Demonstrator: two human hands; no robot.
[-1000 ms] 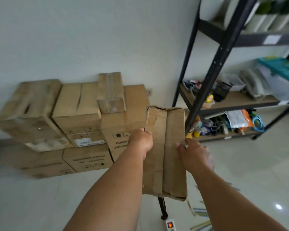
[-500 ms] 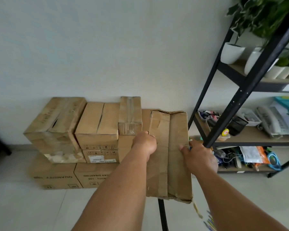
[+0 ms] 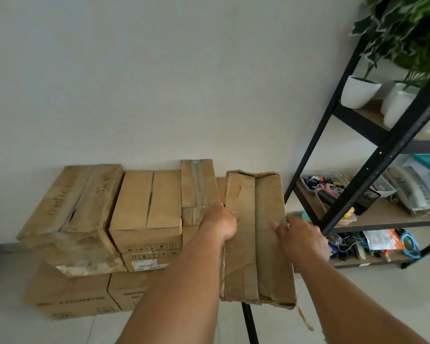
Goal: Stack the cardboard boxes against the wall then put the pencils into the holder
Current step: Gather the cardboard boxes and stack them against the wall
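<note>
I hold a worn, taped cardboard box (image 3: 256, 234) in the air with both hands. My left hand (image 3: 220, 220) grips its left side and my right hand (image 3: 301, 237) grips its right side. Behind it, several cardboard boxes (image 3: 147, 212) are stacked against the white wall, two layers high, with a narrow box (image 3: 199, 182) lying on top. The held box hangs to the right of that narrow box, over the right end of the stack. No pencils or holder can be made out with certainty.
A black metal shelf rack (image 3: 372, 165) stands at the right, close to the held box. It carries white plant pots (image 3: 360, 91), a telephone (image 3: 407, 189), baskets and clutter. Pale floor tiles (image 3: 358, 299) lie below.
The view has tilted upward and drawn closer to the stack. The box in my hands has been lifted and carried toward the stacked boxes. Both hands keep their hold.
</note>
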